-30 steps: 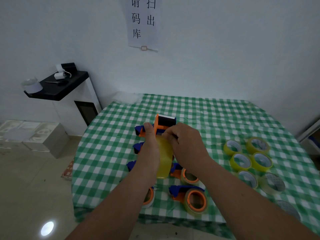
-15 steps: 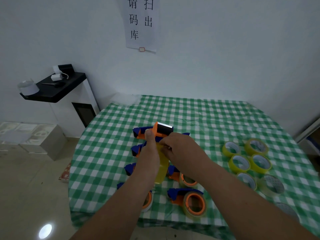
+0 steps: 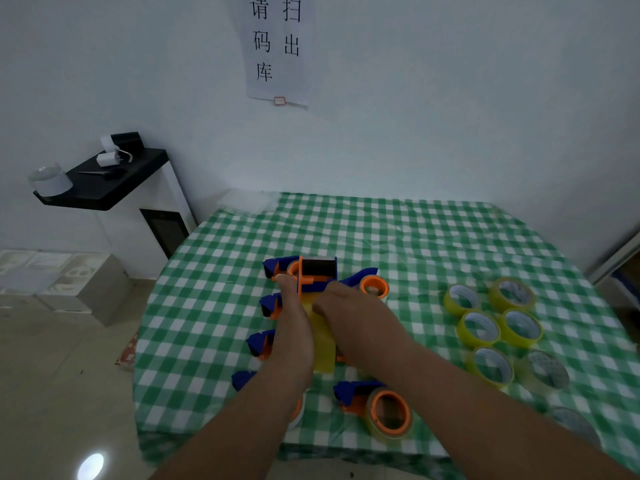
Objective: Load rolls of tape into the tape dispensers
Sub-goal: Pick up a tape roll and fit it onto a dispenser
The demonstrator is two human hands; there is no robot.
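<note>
Tape dispenser (image 3: 313,277), orange frame with blue body, is held above the checked desk (image 3: 415,244). We note left hand (image 3: 292,327) fingers gripping its side; right hand (image 3: 353,313) fingers pinch the yellowish tape strip (image 3: 323,344) below it.

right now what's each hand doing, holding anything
Left hand: holds the orange and blue plastic tape dispenser.
Right hand: pinches the yellowish clear tape strip.
</note>
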